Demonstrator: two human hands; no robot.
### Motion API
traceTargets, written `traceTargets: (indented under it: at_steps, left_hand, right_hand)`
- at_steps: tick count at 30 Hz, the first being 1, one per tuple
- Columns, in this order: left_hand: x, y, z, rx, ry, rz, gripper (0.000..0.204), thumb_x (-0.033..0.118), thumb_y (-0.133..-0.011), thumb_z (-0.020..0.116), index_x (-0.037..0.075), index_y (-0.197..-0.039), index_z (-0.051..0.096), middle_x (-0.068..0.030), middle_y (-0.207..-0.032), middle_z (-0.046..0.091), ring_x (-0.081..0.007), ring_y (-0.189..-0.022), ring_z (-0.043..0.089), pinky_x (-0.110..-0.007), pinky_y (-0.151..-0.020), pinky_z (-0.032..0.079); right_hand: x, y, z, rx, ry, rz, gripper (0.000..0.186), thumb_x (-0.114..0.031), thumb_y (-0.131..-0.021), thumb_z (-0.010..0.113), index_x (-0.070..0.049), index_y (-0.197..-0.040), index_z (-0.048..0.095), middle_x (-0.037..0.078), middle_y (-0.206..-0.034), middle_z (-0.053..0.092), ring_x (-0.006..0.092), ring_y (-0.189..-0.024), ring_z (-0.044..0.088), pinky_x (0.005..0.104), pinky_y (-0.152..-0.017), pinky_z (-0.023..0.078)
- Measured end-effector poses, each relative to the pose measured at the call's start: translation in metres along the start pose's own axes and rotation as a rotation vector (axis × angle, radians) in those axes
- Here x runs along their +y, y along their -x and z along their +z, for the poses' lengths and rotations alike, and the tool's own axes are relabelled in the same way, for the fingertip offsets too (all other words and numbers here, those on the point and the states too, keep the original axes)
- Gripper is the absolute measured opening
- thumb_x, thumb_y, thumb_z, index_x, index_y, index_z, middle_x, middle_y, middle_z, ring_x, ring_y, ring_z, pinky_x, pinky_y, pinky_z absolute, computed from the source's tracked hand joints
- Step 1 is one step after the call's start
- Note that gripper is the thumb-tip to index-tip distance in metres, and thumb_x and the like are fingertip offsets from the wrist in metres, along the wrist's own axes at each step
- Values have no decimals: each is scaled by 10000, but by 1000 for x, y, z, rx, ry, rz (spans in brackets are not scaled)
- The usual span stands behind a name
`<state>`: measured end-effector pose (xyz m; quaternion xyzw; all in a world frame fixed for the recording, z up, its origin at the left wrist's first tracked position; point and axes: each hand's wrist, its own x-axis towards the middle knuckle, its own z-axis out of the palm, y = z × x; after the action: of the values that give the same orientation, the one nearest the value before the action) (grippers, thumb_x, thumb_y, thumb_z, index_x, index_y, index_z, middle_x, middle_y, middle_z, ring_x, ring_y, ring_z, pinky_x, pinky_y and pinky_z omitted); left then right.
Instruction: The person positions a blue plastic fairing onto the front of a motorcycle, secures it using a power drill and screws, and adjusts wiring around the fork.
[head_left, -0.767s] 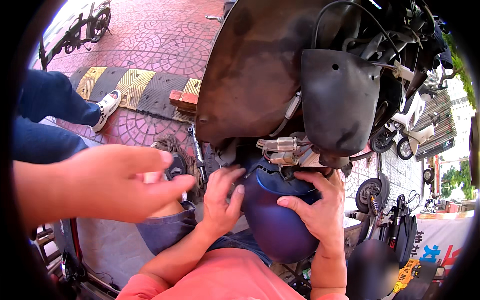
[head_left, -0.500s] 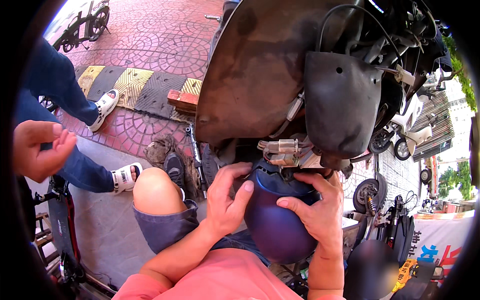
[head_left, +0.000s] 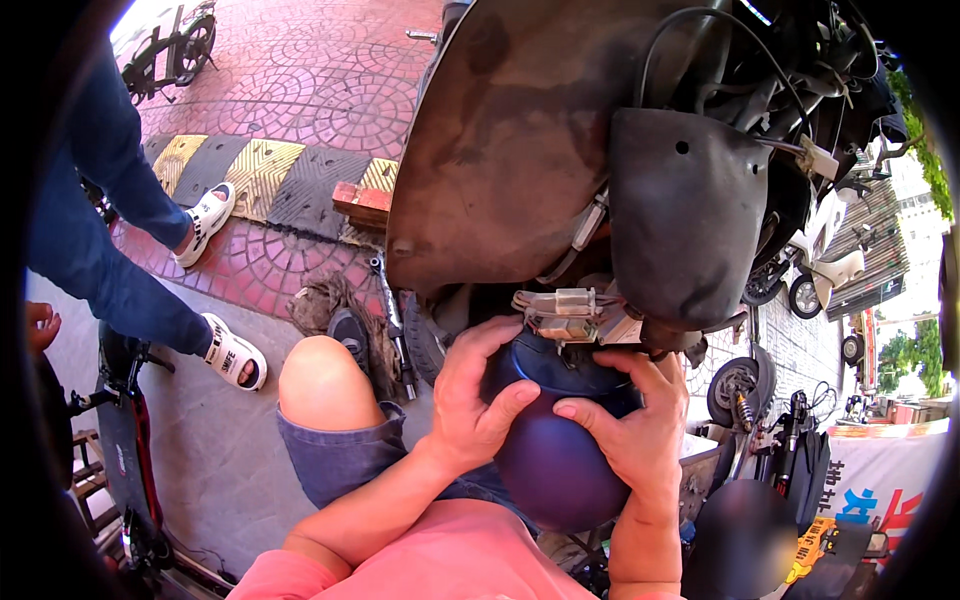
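Pink paving tiles (head_left: 310,70) lie at the back; the left hand (head_left: 470,392) and right hand (head_left: 642,415) pinch both sides of the round, dark blue shell (head_left: 562,465), just under some white plugs (head_left: 562,302)

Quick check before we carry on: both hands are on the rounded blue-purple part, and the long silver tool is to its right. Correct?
Not quite: the head view shows the long silver tool to the left of the rounded blue-purple part. Left hand and right hand are indeed both on that part.
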<state>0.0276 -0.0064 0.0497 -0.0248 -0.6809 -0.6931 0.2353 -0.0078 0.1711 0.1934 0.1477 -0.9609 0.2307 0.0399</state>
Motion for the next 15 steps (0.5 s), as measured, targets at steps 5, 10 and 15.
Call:
traceTargets:
  at_steps: [5, 10, 15]
  left_hand:
    - [-2, 1, 6, 35, -23, 64, 679, 476, -1021, 798, -20, -1454, 633, -241, -1430, 661, -404, -1267, 660, -447, -1107, 517]
    - [-1, 3, 4, 37, -40, 69, 671, 469, -1022, 798, -20, -1452, 638, -243, -1418, 664, -400, -1261, 662, -443, -1105, 518]
    - [3, 1, 5, 45, -46, 59, 649, 436, -1019, 811, -26, -1443, 647, -241, -1404, 673, -392, -1262, 667, -436, -1100, 523]
  right_hand:
    - [-9, 15, -5, 70, 77, -57, 618, -407, -741, 1011, -50, -1199, 799, 210, -1275, 716, 424, -1175, 661, 488, -1023, 524]
    - [-19, 41, -27, 146, 84, -109, 538, -369, -810, 970, -18, -1177, 792, 222, -1332, 716, 425, -1127, 671, 524, -933, 547]
    - [-22, 34, -39, 7, 43, -333, 444, -213, -860, 892, 5, -1231, 784, 182, -1310, 740, 351, -1065, 690, 447, -890, 557]
